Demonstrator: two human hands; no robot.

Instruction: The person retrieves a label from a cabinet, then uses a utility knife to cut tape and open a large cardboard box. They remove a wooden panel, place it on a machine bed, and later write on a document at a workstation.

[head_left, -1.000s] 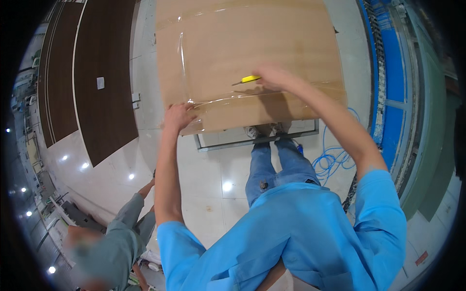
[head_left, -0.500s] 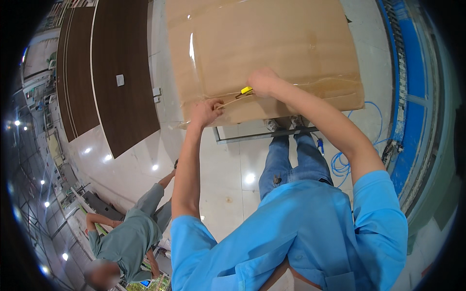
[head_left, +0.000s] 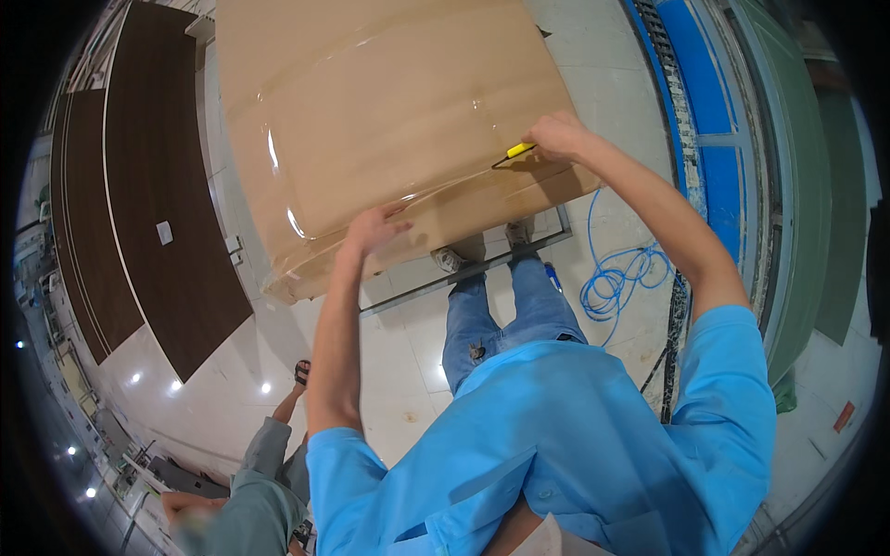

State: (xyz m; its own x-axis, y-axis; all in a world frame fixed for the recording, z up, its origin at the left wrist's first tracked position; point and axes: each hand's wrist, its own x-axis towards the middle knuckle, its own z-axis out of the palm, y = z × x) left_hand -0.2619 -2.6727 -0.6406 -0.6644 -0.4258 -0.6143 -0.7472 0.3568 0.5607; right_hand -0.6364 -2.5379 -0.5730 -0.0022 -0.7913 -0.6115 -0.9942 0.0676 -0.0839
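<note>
A large brown cardboard box (head_left: 389, 102) with shiny clear tape stands in front of me. My right hand (head_left: 558, 137) is closed around a yellow utility knife (head_left: 520, 149), near the right end of the box's near edge. The knife's dark tip points down-left and meets the cardboard along the taped seam, or hovers just over it; I cannot tell which. My left hand (head_left: 375, 229) is at the same near edge, further left, its fingers apart and nothing in them. Its fingertips are at the cardboard beside the seam.
A grey metal frame (head_left: 408, 298) lies low beneath the box's near side, by my shoes. Coiled blue hose (head_left: 612, 289) is on the tiled floor to the right, beside blue panelling (head_left: 697, 102). Dark brown panels (head_left: 158, 185) stand at left; another person (head_left: 255, 500) is at lower left.
My right hand has moved right along the near edge with the knife. My left hand's fingers, earlier curled at the cardboard edge, are now spread. The whole view has shifted and turned.
</note>
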